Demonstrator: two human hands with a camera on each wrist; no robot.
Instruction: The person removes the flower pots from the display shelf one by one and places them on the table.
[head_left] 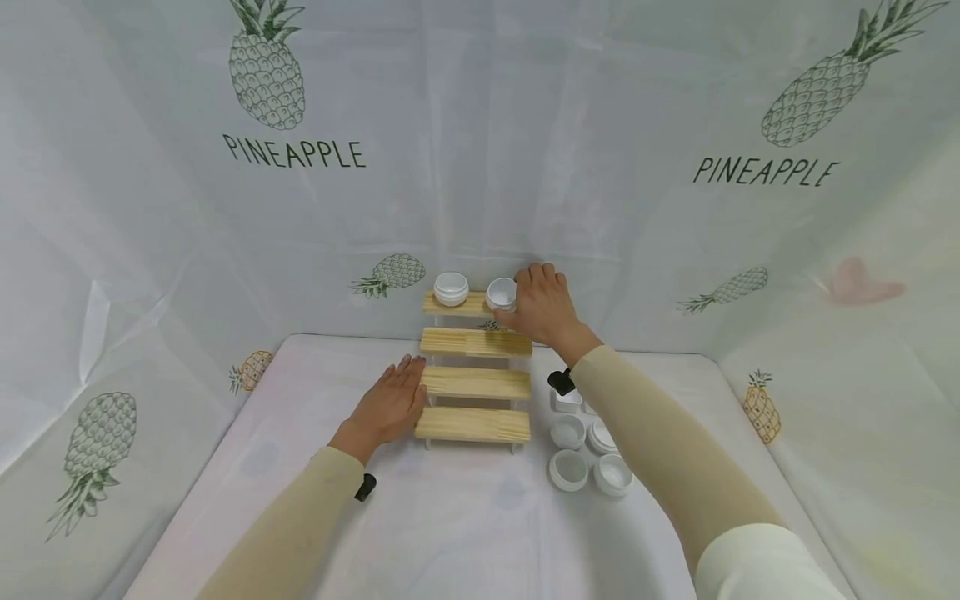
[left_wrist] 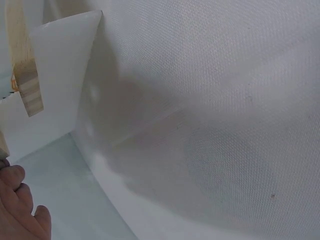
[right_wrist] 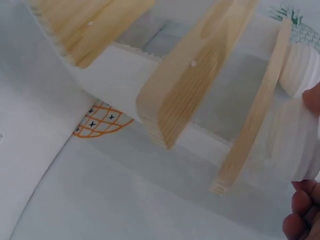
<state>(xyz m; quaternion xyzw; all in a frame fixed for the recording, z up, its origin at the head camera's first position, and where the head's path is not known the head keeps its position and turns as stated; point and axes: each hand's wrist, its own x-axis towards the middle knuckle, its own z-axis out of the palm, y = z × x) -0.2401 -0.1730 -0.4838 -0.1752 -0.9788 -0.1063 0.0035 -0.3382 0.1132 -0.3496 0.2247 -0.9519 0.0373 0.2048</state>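
A stepped rack [head_left: 475, 382] with several pale wooden shelves on white side supports stands on the table. On its top shelf, toward the right end, is a small white bowl [head_left: 500, 292], gripped at its side by my right hand [head_left: 542, 304]. The right wrist view shows thumb and fingers on opposite sides of that bowl [right_wrist: 294, 137]. Another white bowl [head_left: 451, 288] sits to its left on the same shelf. My left hand [head_left: 388, 402] rests against the rack's left side, fingers extended; the left wrist view catches only part of it.
Right of the rack, several white bowls and dishes [head_left: 568, 470] stand grouped on the table, some hidden by my right forearm. A pineapple-printed cloth [head_left: 600, 217] hangs close behind the rack. Pale cloth covers the table [head_left: 465, 525].
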